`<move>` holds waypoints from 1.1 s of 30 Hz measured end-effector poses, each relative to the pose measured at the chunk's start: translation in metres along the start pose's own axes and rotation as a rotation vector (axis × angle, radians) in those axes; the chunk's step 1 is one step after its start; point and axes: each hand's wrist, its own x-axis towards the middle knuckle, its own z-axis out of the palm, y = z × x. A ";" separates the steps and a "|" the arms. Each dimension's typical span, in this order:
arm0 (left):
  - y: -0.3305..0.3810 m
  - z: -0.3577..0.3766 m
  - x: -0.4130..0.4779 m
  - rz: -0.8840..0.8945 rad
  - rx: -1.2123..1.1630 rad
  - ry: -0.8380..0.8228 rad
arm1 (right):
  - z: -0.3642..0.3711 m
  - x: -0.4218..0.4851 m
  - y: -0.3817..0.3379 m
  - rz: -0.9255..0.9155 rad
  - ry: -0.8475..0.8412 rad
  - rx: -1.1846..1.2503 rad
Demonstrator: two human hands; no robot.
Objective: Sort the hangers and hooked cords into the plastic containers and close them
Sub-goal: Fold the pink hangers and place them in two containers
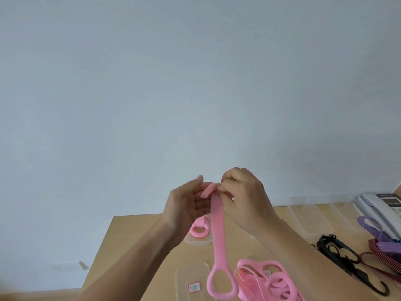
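Between my raised hands, a pink strap [218, 224] is hanging down, its looped end dangling low. My right hand [245, 200] is pinching its top between thumb and curled fingers. My left hand [184, 205] is lying open, and the strap's folded tip is resting against its nearly straight fingers, though blur is smearing the thumb. My left wrist is hiding part of a clear container [197, 241] holding one rolled pink strap [198, 230]. Below my right forearm, a pile of pink straps [267, 279] is running off the frame's edge beside a clear lid [193, 268] with an unreadable label. Right of my right hand, empty clear containers [308, 218] are sitting near black hooked cords [338, 257], purple hangers [373, 224], maroon hangers [379, 255] and a telephone [382, 205]. Everything is resting on a wooden table [134, 246] before a pale wall [195, 83].
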 end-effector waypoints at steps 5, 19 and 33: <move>0.002 -0.002 0.000 0.089 0.124 -0.081 | 0.001 -0.008 -0.005 -0.015 -0.060 0.050; -0.003 0.000 -0.007 0.090 0.319 0.005 | -0.008 -0.001 -0.004 0.211 -0.239 0.217; -0.034 0.007 -0.025 0.003 0.381 0.054 | -0.004 -0.012 -0.015 0.276 0.031 0.249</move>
